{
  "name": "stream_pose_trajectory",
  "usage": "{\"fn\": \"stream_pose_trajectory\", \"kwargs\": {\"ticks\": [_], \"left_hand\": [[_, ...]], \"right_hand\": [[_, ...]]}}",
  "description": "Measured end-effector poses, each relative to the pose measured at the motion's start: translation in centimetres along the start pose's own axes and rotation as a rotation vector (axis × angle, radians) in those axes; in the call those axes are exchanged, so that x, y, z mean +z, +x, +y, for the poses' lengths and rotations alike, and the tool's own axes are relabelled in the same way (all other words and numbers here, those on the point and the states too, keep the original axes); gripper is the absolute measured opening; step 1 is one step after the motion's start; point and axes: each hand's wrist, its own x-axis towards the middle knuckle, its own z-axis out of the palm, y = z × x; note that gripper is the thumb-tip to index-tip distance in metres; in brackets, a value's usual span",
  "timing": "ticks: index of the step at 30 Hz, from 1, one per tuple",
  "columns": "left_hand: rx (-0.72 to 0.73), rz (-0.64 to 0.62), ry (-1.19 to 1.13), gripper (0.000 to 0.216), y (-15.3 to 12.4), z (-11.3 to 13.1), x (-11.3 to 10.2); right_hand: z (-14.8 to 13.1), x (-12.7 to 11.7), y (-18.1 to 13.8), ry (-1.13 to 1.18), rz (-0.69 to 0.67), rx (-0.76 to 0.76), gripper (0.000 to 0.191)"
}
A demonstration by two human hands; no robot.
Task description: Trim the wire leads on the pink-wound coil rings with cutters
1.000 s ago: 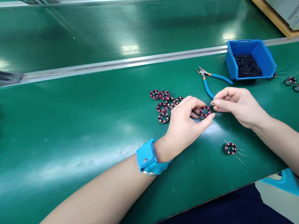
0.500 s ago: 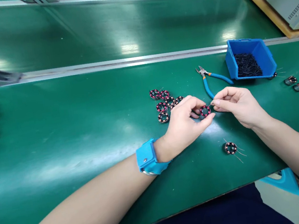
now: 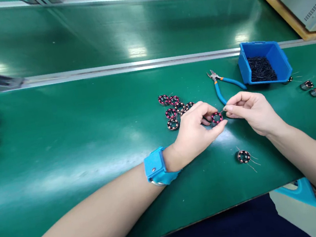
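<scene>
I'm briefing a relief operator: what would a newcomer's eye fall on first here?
Probably the bright blue bin of black pieces, right of the open pliers. Then the left hand, blue band on its wrist, holding a red-and-black ring just right of centre, the right hand seemingly pinching its wire.

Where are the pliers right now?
In the head view, right of centre: the pliers lie spread open on the green bench, left of the blue bin and just beyond the right hand.
</scene>
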Motion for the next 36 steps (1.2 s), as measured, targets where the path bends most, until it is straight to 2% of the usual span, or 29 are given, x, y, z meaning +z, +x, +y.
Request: {"fn": "stream_pose_trajectory", "kwargs": {"ticks": [17,30,34,36], "left_hand": [[0.041,-0.026,0.039,0.016,-0.04,-0.15,-0.08],[0.069,-0.025,0.053,0.017,-0.1,-0.15,-0.04],[0.092,-0.029,0.062,0.015,-0.16,-0.19,-0.01],[0.1,-0.024,0.066,0.014,-0.21,-0.23,0.02]], "right_hand": [[0.4,-0.21,-0.01,-0.043,0.006,-0.068,0.034],[0.55,-0.33,-0.23,-0.203,-0.039,-0.14,0.026],[0.42,-0.47,-0.45,-0.327,-0.09,-0.209,0.018],[0.01,-0.89,-0.54,-0.379,-0.147,-0.213,0.024]]}}
